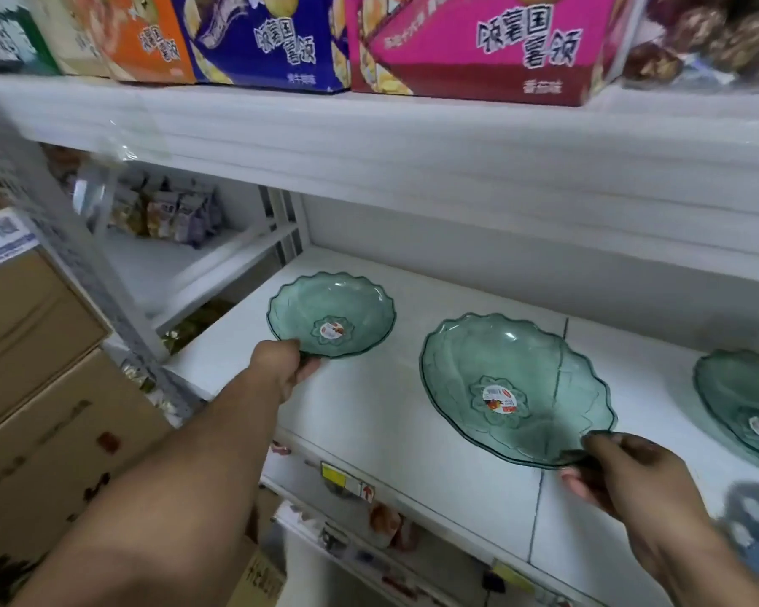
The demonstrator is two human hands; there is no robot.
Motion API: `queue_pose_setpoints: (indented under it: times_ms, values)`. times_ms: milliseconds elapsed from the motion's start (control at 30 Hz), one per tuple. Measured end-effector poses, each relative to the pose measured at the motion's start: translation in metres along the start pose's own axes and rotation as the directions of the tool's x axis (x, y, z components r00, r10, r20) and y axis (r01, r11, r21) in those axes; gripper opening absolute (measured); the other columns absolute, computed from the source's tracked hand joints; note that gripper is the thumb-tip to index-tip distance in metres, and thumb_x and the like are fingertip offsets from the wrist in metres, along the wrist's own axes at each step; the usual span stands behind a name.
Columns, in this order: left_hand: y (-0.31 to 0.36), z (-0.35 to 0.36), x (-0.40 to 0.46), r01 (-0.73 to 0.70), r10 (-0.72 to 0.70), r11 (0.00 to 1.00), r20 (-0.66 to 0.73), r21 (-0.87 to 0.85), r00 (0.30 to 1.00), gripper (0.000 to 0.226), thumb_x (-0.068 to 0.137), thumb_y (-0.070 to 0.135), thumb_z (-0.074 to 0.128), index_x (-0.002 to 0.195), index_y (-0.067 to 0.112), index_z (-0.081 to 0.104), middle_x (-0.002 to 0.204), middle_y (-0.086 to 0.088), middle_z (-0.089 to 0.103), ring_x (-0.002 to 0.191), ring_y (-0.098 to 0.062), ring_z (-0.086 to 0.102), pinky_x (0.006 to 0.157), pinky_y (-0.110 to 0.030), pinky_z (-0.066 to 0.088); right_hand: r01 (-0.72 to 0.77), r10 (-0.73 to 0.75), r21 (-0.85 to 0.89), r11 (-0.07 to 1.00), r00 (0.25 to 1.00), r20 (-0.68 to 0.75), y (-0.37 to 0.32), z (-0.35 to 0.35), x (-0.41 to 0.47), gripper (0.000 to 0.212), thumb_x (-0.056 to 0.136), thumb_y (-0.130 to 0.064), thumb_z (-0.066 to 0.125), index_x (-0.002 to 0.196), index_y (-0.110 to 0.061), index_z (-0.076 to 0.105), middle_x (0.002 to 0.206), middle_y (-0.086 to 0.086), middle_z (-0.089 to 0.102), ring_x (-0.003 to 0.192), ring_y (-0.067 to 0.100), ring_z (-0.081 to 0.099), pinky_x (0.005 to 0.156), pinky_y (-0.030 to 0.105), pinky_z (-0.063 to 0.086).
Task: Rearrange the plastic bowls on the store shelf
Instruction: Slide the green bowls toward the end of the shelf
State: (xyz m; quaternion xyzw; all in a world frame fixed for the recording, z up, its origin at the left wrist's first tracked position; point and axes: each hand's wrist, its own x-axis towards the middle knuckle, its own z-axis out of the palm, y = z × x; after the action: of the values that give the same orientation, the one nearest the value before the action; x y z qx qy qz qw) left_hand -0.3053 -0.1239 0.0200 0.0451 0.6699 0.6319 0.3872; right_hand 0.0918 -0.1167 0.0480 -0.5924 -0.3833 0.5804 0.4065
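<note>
White store shelf (369, 414) under snack boxes (478, 46). Left hand (288, 365) pinched near rim of small green bowl (331, 315); right hand (623, 475) gripped edge of larger bowl (513, 387), right of small one.

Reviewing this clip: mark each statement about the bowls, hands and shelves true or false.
1. The left hand grips the smaller green bowl at its near rim. True.
2. The right hand is empty. False: it pinches the larger green bowl at its rim.
3. Both held bowls carry a centre sticker. True.
4. The two held bowls are stacked. False: they sit apart on the white shelf.
5. Snack boxes stand on the shelf above. True.
</note>
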Motion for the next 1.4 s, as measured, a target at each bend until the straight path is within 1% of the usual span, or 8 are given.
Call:
queue_pose_setpoints:
  times_ms: [100,267,500,667,867,1167,1267,1400]
  values:
    - [0.009,-0.007,0.033,0.002,-0.002,0.999,0.007,-0.048,1.0,0.017,0.099,0.001,0.046,0.11,0.0,0.059,0.087,-0.015,0.067,0.072,-0.025,0.067,0.059,-0.031,0.061,0.011,-0.011,-0.011,1.0,1.0,0.014,-0.004,0.04,0.008,0.013,0.095,-0.003,0.056,0.088,0.005,0.063,0.052,0.012,0.071,0.043,0.013,0.068,0.046,0.02,0.057]
    - [0.019,-0.01,0.095,0.024,-0.021,0.992,0.022,-0.123,1.0,0.018,0.1,0.006,0.048,0.115,0.002,0.057,0.109,-0.019,0.065,0.075,-0.025,0.065,0.053,-0.036,0.061,0.029,-0.028,-0.058,0.998,1.0,0.009,-0.006,0.099,0.032,0.015,0.094,-0.004,0.057,0.09,0.008,0.064,0.059,0.02,0.072,0.046,0.021,0.066,0.049,0.023,0.06]
    - [0.025,-0.003,0.165,0.037,-0.024,0.982,0.073,-0.186,0.997,0.025,0.099,0.006,0.051,0.12,-0.005,0.057,0.116,-0.023,0.062,0.076,-0.026,0.064,0.071,-0.039,0.058,0.058,-0.061,-0.109,0.992,0.998,-0.018,-0.005,0.168,0.065,0.016,0.093,-0.004,0.056,0.092,0.008,0.066,0.064,0.022,0.074,0.058,0.029,0.063,0.06,0.031,0.061]
    - [0.036,0.005,0.188,-0.012,0.022,0.994,0.087,-0.112,0.996,0.009,0.1,0.012,0.051,0.096,0.008,0.058,0.101,-0.011,0.063,0.071,-0.015,0.06,0.038,-0.015,0.049,0.045,-0.045,-0.097,0.994,0.999,0.0,-0.001,0.2,0.075,0.018,0.094,-0.004,0.054,0.095,0.01,0.065,0.063,0.022,0.072,0.047,0.02,0.066,0.049,0.024,0.058]
    - [0.041,-0.004,0.19,0.039,-0.033,0.996,0.072,-0.075,0.997,0.03,0.1,0.027,0.053,0.079,0.006,0.054,0.088,-0.015,0.063,0.06,-0.021,0.066,0.079,-0.038,0.059,0.062,-0.056,-0.101,0.993,0.997,0.054,-0.016,0.241,0.087,0.018,0.094,-0.004,0.053,0.091,0.008,0.066,0.07,0.024,0.074,0.055,0.024,0.067,0.056,0.027,0.06]
    - [0.044,-0.038,0.131,0.069,-0.051,0.972,0.088,-0.223,0.995,0.028,0.099,0.008,0.052,0.127,0.004,0.051,0.113,-0.016,0.057,0.092,-0.031,0.061,0.084,-0.043,0.055,0.086,-0.052,-0.158,0.984,0.977,0.207,-0.035,0.362,0.141,0.023,0.088,-0.006,0.053,0.086,0.009,0.071,0.077,0.027,0.076,0.054,0.025,0.066,0.067,0.04,0.062]
    - [0.037,-0.048,0.119,0.03,-0.011,0.98,0.096,-0.196,0.995,0.037,0.099,0.006,0.051,0.135,0.0,0.048,0.123,-0.018,0.059,0.104,-0.034,0.062,0.09,-0.044,0.052,0.075,-0.035,-0.182,0.98,0.976,0.215,-0.032,0.389,0.159,0.021,0.089,-0.002,0.055,0.096,0.013,0.07,0.077,0.026,0.076,0.046,0.022,0.063,0.046,0.029,0.051]
    - [0.03,-0.053,0.113,0.019,-0.004,0.988,0.101,-0.155,0.995,0.036,0.099,0.002,0.05,0.135,0.002,0.049,0.133,-0.022,0.057,0.113,-0.038,0.061,0.094,-0.047,0.053,-0.014,0.058,-0.152,0.988,0.956,0.288,-0.031,0.406,0.173,0.013,0.095,-0.002,0.052,0.086,-0.01,0.057,0.084,0.011,0.064,0.041,0.008,0.065,0.057,0.026,0.06]
